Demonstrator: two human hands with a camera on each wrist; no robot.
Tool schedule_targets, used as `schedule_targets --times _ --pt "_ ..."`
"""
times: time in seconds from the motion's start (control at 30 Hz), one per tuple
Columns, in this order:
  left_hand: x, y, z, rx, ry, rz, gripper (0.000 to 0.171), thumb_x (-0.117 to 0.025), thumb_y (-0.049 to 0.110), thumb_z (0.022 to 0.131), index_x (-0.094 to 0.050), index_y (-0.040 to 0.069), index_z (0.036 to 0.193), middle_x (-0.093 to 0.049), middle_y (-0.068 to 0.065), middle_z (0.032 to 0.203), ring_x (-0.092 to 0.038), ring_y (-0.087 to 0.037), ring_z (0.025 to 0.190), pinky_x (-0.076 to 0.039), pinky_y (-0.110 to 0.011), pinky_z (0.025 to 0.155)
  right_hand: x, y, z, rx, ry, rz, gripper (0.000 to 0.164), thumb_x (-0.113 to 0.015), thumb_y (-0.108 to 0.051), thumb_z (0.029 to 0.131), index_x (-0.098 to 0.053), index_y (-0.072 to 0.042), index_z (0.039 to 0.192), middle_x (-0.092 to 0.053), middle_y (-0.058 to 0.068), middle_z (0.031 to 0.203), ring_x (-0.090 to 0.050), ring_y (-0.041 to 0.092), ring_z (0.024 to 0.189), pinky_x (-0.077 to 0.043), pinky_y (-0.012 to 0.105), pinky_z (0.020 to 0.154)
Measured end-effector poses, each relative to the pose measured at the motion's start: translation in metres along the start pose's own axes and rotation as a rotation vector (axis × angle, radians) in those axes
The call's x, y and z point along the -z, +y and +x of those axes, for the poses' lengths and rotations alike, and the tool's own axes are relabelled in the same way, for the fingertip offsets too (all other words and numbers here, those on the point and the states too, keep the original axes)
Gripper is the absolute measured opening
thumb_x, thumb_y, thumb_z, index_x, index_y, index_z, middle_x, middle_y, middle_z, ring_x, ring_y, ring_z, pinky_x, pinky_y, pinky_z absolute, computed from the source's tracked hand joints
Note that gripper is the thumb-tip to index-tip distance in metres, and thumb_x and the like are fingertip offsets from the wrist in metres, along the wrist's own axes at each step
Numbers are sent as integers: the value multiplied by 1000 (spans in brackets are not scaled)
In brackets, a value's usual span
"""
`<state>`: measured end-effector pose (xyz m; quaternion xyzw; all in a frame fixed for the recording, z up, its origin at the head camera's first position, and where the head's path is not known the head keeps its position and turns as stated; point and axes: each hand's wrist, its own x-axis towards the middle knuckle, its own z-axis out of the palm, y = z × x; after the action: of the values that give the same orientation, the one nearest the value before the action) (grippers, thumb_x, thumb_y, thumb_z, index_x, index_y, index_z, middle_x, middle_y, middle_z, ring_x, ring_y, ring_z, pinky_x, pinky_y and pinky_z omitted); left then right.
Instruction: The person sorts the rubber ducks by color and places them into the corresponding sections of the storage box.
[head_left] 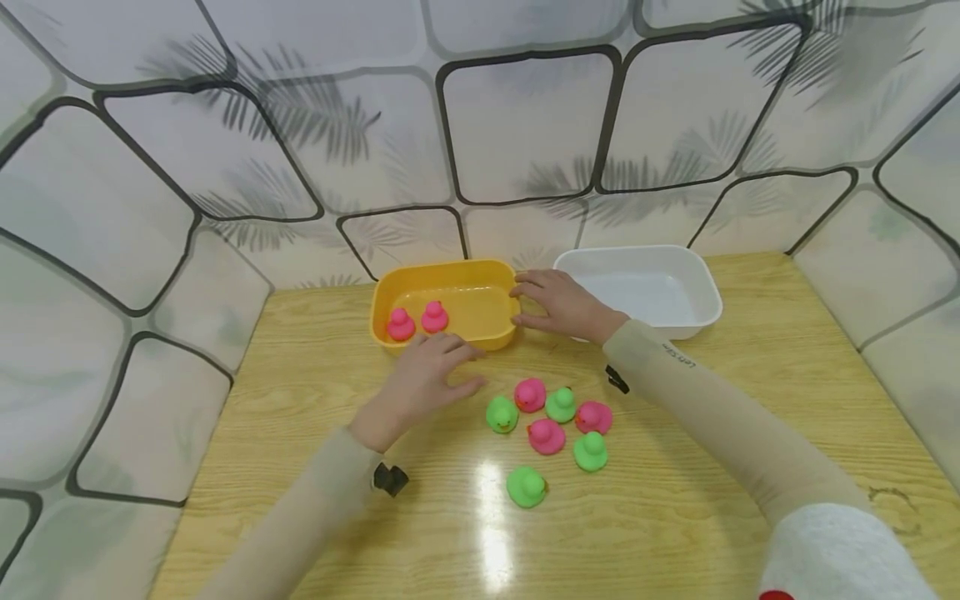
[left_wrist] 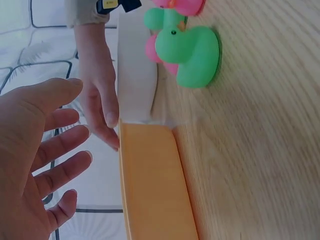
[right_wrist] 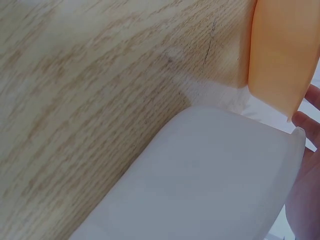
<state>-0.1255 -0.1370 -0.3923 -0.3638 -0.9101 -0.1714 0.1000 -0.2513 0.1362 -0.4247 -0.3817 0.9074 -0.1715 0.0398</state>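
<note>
My left hand (head_left: 423, 383) hovers at the front rim of the yellow tub (head_left: 480, 340), fingers spread with nothing between them. Two pink rubber ducks (head_left: 401, 325) sit in the tub's left part. At the tub's right end is my right hand (head_left: 558, 304), its fingertips right at the rim and its fingers loosely bent. In the left wrist view the left palm (left_wrist: 20, 130) shows bare above the tub's side. Several green rubber ducks (head_left: 502, 414) and three pink rubber ducks (head_left: 546, 436) stand loose on the table in front of the tub.
A white tub (head_left: 693, 321) stands right of the yellow one, under and behind my right wrist. Both tubs are near the back edge of the wooden table (head_left: 675, 533). Patterned fabric walls (head_left: 525, 125) rise behind and at both sides.
</note>
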Motion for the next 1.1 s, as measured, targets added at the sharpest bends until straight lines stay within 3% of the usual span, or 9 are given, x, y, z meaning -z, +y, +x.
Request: schedule_targets --times 0.17,0.5,0.77,1.1 --pt "-5 9 0 -22 -20 -5 36 -83 36 90 -76 16 119 -74 1 109 -67 -22 102 -48 -43 88 -3 2 -1 5 9 -3 52 -66 -42 102 -61 -5 138 -50 19 154 -41 39 145 -27 57 121" --pt "-13 22 -1 -46 -130 24 39 -76 42 95 -73 19 126 -73 2 120 -65 -21 112 -49 -42 95 -4 2 -1 18 24 -21 53 -67 -43 101 -62 -5 138 -51 19 153 -43 38 144 -29 56 121" --pt "-24 33 -2 -59 -169 -14 38 -77 41 94 -74 19 125 -72 3 118 -64 -21 115 -48 -42 97 -6 2 -3 27 37 -15 53 -67 -43 101 -62 -5 138 -51 19 153 -42 39 144 -29 58 120" --pt "-39 49 0 -129 -183 -31 34 -76 41 95 -76 19 121 -72 3 117 -64 -20 111 -49 -40 92 -4 1 -2 9 10 -23 53 -66 -44 102 -61 -6 139 -49 19 155 -41 40 145 -28 58 121"
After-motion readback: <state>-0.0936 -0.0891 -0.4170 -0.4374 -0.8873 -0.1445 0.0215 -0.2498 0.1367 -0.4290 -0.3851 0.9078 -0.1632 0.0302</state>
